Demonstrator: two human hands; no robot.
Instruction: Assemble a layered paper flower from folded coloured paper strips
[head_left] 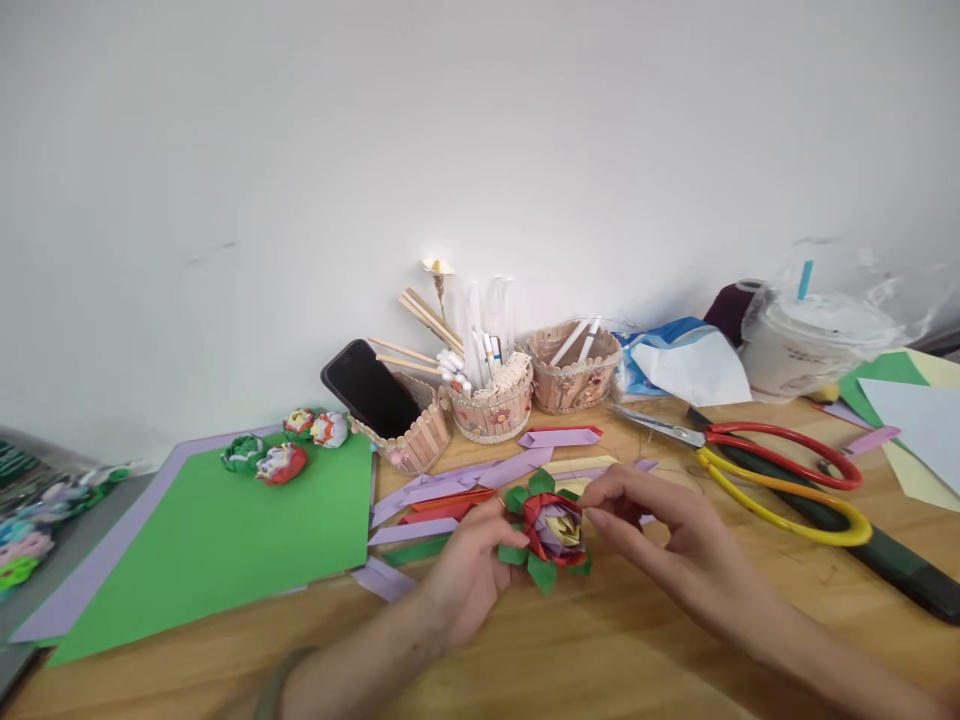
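On my feed, the flower [553, 528] hides some fingers of the left hand [474, 565]. I can't read the tiny print on the cup [780, 350]. The right edge crops a white sheet [919, 410].

Lit softly and fairly evenly, palest on the wall [480, 200] in the upper middle, greyer toward the top corners. Casts only faint, soft-edged shadows on the counter [637, 650] at lower centre. Glints weakly off the plastic bag [919, 300] at right. Slightly soft over the paper flower [556, 528], stretched toward both sides, smeared among the colourful pieces [34, 545] at far left.
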